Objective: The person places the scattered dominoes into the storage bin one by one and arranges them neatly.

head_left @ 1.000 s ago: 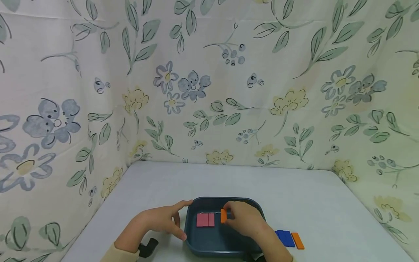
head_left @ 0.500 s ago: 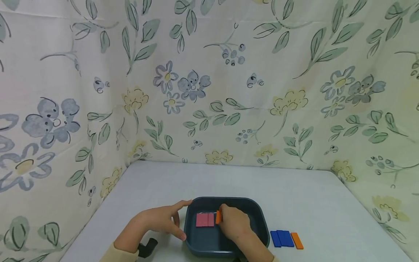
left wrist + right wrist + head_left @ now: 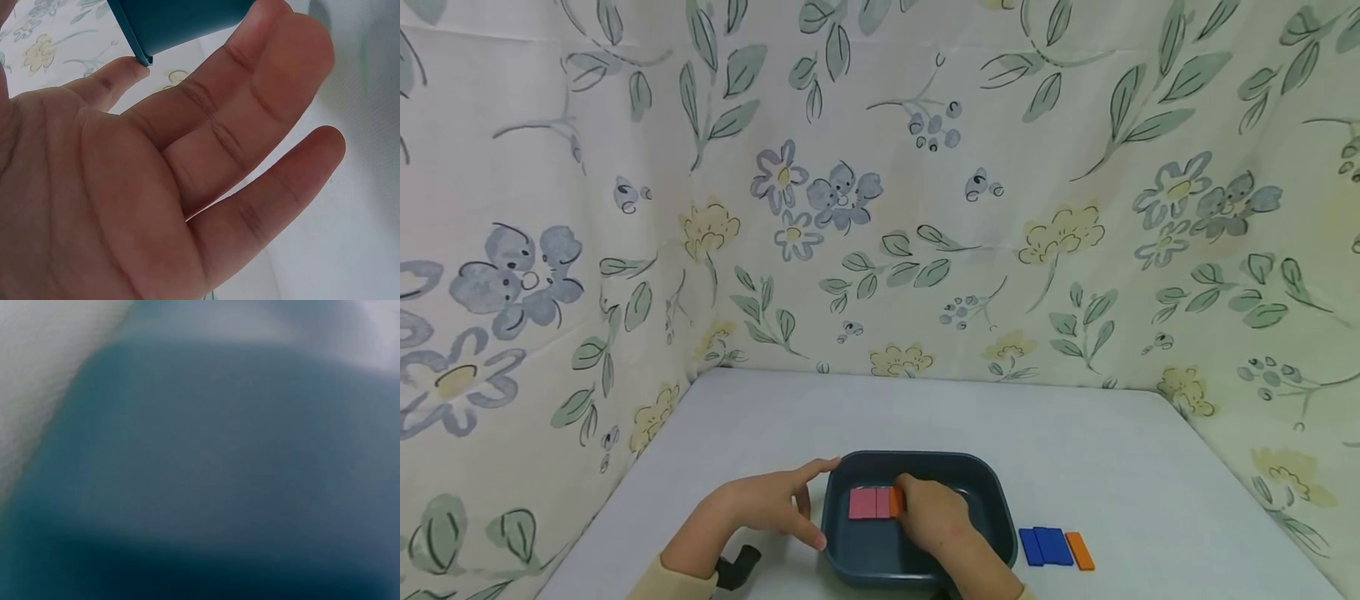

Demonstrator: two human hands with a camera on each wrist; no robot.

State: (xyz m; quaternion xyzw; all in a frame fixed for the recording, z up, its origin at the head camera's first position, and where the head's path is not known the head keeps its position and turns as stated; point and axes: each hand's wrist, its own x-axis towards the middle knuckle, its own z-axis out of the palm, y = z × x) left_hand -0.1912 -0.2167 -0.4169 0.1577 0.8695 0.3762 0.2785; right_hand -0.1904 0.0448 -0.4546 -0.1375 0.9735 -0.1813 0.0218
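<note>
In the head view a dark teal tray [image 3: 887,573] sits on the table. Inside it, pink tiles [image 3: 863,503] form a row, with an orange tile [image 3: 897,502] at its right end. My right hand [image 3: 936,517] reaches into the tray and pinches that orange tile; its fingertips are partly hidden. My left hand [image 3: 767,502] rests at the tray's left side, index finger and thumb touching the rim. The left wrist view shows the left hand's palm [image 3: 144,181] with fingers loosely extended below the tray wall [image 3: 181,22]. The right wrist view holds only a blurred tray [image 3: 206,444].
Right of the tray, blue tiles [image 3: 1051,547] lie on the white table [image 3: 1157,483], partly overlapping. Beside them is another orange tile [image 3: 1080,552]. A floral cloth [image 3: 887,208] hangs behind and along both sides of the table.
My right hand has moved left inside the tray with the orange tile, which now lies against the pink row. The left hand has stayed at the rim.
</note>
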